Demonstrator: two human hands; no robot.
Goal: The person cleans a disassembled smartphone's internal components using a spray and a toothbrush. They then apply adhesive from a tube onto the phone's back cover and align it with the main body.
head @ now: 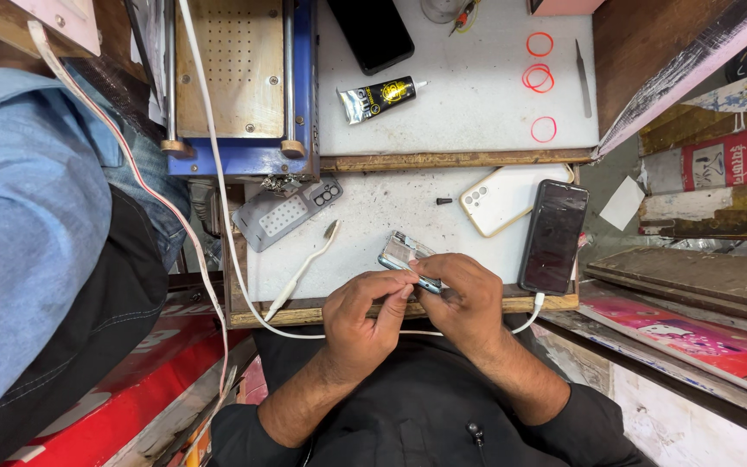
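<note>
Both hands pinch an opened phone frame just left of the dark phone on the desk; left hand and right hand cover its near end.

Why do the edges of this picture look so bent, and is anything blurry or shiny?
In the head view, a wide lens bows straight lines near the borders, such as the wooden shelf edge. The middle is sharp: the left hand and right hand on the opened phone show clearly. Lighting is even and soft, with faint shadows; the dark phone shows slight glare.
</note>
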